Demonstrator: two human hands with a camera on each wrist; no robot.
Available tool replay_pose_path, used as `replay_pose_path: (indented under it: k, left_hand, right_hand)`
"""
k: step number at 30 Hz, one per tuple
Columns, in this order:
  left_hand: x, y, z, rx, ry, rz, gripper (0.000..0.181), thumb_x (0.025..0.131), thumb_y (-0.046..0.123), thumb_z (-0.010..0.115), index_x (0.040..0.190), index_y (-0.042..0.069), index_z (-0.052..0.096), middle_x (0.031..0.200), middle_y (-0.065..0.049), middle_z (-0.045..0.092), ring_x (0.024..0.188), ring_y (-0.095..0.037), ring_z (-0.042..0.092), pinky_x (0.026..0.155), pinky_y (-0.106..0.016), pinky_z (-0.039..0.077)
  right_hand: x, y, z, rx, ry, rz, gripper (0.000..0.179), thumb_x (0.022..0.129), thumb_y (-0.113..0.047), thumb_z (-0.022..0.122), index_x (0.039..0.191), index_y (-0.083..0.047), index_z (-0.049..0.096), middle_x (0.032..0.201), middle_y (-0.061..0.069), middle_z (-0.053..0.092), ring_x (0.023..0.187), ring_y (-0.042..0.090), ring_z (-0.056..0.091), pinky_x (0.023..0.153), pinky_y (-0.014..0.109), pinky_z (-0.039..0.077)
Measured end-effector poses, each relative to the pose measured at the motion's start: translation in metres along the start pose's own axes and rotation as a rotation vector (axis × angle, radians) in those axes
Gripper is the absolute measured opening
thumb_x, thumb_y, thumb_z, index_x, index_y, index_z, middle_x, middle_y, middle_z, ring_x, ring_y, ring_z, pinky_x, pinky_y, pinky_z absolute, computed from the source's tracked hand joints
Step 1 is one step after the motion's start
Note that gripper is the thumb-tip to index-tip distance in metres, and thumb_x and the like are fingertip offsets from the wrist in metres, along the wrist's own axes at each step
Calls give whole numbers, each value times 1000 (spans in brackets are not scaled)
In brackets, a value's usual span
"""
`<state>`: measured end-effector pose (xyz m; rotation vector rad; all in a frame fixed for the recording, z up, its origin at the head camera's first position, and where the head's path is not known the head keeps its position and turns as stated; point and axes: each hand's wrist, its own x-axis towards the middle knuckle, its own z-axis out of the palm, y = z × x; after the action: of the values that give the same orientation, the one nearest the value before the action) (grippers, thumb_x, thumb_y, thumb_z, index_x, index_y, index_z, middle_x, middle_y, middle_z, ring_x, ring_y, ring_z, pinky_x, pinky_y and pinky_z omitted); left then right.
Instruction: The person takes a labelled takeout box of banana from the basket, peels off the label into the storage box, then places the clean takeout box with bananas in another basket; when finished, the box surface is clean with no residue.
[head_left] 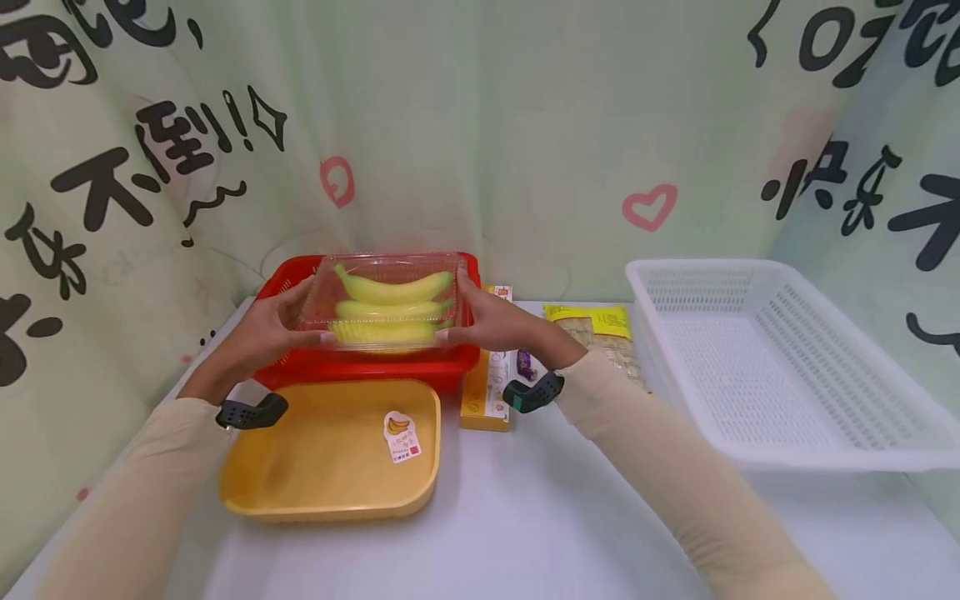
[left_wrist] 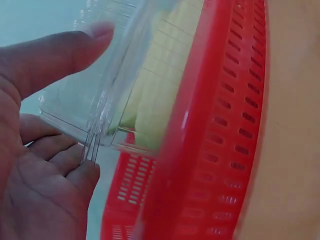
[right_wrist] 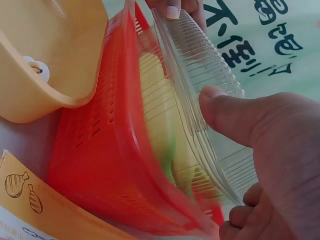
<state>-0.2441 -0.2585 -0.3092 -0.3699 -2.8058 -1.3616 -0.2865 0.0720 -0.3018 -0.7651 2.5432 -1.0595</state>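
A clear plastic clamshell box [head_left: 390,335] with several yellow bananas [head_left: 397,290] inside is held between both hands. My left hand [head_left: 266,331] grips its left end, thumb on the near side; in the left wrist view the fingers curl under the flange of the box. On the right end, my right hand [head_left: 501,323] holds it likewise, with the thumb [right_wrist: 225,105] pressed along the lid. The lower half of the box is down within the rim of a red slotted basket [head_left: 360,371], as the right wrist view shows.
In front of the basket stands a yellow tray [head_left: 315,458] with a banana sticker [head_left: 402,437] inside. To its right are a yellow-and-white carton [head_left: 480,404], a small purple packet [head_left: 525,365] and a yellow-topped bag [head_left: 600,329]. A white perforated basket [head_left: 780,358] stands at right.
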Motion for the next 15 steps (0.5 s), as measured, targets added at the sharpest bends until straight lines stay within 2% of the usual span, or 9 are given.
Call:
replay_pose_path:
  k: [5, 10, 14, 15]
  left_hand:
    - [5, -7, 1, 29, -14, -47, 101, 80, 34, 81, 157, 24, 17, 151, -15, 38, 126, -38, 42, 82, -46, 55]
    - [8, -13, -1, 85, -35, -117, 104, 78, 37, 82, 157, 24, 16, 149, -18, 39, 120, -38, 47, 79, -44, 56]
    - [11, -16, -1, 86, -52, -143, 104, 77, 34, 83, 157, 21, 18, 143, -20, 46, 109, -36, 54, 76, -42, 57]
    - [12, -17, -1, 81, -56, -145, 103, 78, 32, 83, 157, 21, 18, 143, -20, 46, 107, -36, 55, 76, -42, 57]
  right_hand:
    - [7, 2, 8, -31, 4, 9, 101, 89, -30, 71, 157, -11, -2, 151, 9, 35, 127, 22, 42, 90, 34, 52]
    - [13, -2, 17, -65, 6, 27, 97, 91, -29, 69, 157, -11, 1, 151, 8, 36, 124, 21, 45, 90, 33, 52]
    - [17, -2, 21, -107, 10, 59, 95, 91, -30, 68, 157, -11, 4, 155, 8, 31, 128, 24, 43, 97, 39, 48]
    - [18, -1, 22, -124, 17, 61, 94, 91, -30, 69, 157, -11, 4, 156, 7, 29, 130, 25, 41, 102, 41, 43]
